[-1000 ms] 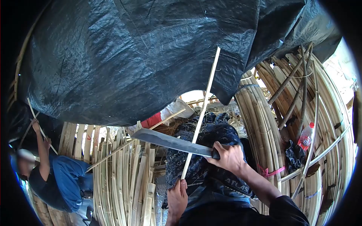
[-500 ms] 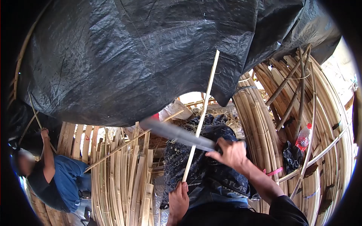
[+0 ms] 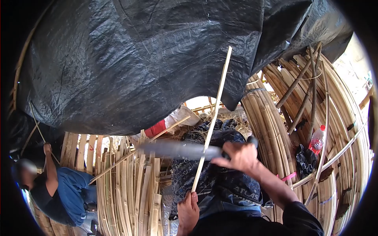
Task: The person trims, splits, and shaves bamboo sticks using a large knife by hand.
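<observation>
My left hand point(image 3: 188, 212) is closed around the lower end of a long, thin, pale bamboo strip point(image 3: 215, 120), which stands up and leans slightly right. In my right hand point(image 3: 239, 157) is the dark handle of a machete. Its grey machete blade point(image 3: 179, 150), blurred by motion, points left and crosses the strip at about mid-length. Whether the edge cuts into the wood cannot be made out. A small sliver curls off the strip near its top. Dark patterned cloth point(image 3: 182, 173) covers my lap beneath the strip.
Split bamboo slats point(image 3: 118, 188) stand at the left, with a bamboo bundle point(image 3: 264, 126) at the right. A black tarp point(image 3: 138, 70) hangs overhead. Another person point(image 3: 59, 188) grips a thin strip at far left. A bottle point(image 3: 317, 139) sits beside a black plastic bag point(image 3: 306, 160).
The machete blade has swung to a more level angle, its tip lower and further left. My left hand still grips the strip's lower end. The view has shifted slightly.
</observation>
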Motion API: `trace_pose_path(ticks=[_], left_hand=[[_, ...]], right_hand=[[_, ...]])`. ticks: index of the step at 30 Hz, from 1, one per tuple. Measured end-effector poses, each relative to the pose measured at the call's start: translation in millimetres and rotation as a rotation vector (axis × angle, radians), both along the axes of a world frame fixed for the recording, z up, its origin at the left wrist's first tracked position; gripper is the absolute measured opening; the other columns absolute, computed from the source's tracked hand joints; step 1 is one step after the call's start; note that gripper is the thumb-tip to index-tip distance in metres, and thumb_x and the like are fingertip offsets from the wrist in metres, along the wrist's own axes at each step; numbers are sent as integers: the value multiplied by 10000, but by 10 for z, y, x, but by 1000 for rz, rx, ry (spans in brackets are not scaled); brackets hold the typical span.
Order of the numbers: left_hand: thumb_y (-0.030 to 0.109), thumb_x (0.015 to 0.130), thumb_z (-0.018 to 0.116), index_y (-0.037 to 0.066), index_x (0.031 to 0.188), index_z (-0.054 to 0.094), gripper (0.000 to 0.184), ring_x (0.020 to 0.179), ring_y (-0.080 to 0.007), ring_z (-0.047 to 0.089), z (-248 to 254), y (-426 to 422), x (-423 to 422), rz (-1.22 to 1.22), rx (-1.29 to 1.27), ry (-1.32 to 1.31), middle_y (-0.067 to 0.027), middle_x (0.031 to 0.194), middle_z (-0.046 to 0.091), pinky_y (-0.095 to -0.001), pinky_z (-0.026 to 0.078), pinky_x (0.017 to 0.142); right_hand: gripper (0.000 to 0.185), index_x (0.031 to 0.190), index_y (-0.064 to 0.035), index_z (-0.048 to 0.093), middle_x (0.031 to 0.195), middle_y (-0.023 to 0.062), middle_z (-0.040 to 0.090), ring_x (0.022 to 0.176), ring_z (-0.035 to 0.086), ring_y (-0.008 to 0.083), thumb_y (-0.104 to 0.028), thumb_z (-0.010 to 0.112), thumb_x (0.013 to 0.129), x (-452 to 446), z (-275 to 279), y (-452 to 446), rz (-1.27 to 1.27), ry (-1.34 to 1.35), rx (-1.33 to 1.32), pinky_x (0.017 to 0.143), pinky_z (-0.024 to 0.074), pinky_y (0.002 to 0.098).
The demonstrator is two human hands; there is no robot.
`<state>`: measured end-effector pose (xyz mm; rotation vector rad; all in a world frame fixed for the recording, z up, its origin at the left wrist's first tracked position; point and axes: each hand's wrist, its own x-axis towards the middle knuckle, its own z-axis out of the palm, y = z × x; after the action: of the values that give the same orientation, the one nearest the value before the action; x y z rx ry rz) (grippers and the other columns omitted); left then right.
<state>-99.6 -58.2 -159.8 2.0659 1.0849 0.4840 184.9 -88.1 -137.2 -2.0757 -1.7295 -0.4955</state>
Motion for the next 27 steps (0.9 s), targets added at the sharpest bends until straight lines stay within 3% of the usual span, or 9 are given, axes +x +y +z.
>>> trace_pose_path(ticks=[4, 8, 12, 14, 16, 19, 22, 24, 27], left_hand=[[188, 1081, 501, 19, 893, 566, 260, 618, -388, 679, 81, -81, -35, 11, -42, 57, -168, 673, 647, -457, 498, 508], [202, 1106, 431, 8, 850, 535, 338, 562, -386, 608, 47, -40, 40, 8, -37, -28, -160, 643, 551, -448, 430, 517], [203, 1106, 430, 13, 837, 527, 344, 554, -388, 600, -33, -91, -81, 13, 66, 50, -158, 630, 537, -459, 427, 518], [187, 1104, 431, 13, 819, 509, 343, 548, -391, 594, -32, -101, -42, 24, 65, 7, -162, 626, 533, -458, 423, 512], [171, 1101, 431, 12, 801, 490, 344, 541, -395, 588, -64, -35, -41, 10, 77, -26, -165, 623, 528, -456, 419, 506], [323, 1101, 456, -12, 990, 616, 387, 675, -341, 678, -115, -75, -116, -7, -9, 154, -164, 743, 634, -416, 504, 607], [312, 1097, 499, 7, 996, 678, 368, 591, -313, 630, 0, -202, -188, 91, 250, -63, -151, 716, 656, -406, 454, 542], [299, 1100, 480, -5, 1009, 683, 376, 643, -419, 654, 15, -228, -149, 100, 57, 11, -228, 757, 658, -457, 469, 539], [293, 1102, 477, -20, 989, 677, 388, 648, -433, 652, 103, -156, -40, 99, 52, 4, -238, 748, 649, -464, 469, 535]], right_hand=[[663, 788, -122, 630, 508, 40, 602, 364, 574, 194, -778, 593, 874, 159, 146, 48, -227, 72, -113, 363, 434, 356], [637, 743, -125, 625, 521, 42, 609, 381, 586, 194, -750, 633, 866, -62, 125, -42, 95, 90, -34, 376, 419, 357], [641, 829, -117, 675, 490, 84, 608, 390, 618, 229, -751, 604, 884, 193, 171, 102, -138, 117, 55, 376, 446, 381], [655, 752, -92, 637, 477, 92, 574, 369, 574, 240, -736, 644, 869, 25, 185, 41, -227, 111, -64, 409, 454, 400], [662, 760, -120, 636, 486, 31, 571, 372, 573, 203, -776, 625, 854, -71, 146, -31, -57, 88, -80, 409, 445, 367], [663, 735, -150, 626, 482, -21, 519, 416, 572, 152, -803, 604, 850, 24, 183, -32, 78, -59, -10, 410, 377, 363], [679, 733, -157, 635, 513, 0, 586, 395, 540, 164, -820, 566, 860, 482, 118, 63, -250, 4, 37, 429, 383, 376], [691, 739, -129, 630, 497, 22, 575, 395, 548, 173, -808, 585, 860, 313, 140, 65, -270, 21, -43, 406, 402, 382], [650, 748, -145, 633, 509, 0, 580, 372, 548, 159, -782, 594, 869, -40, 167, -54, 62, 29, -54, 374, 411, 333]])
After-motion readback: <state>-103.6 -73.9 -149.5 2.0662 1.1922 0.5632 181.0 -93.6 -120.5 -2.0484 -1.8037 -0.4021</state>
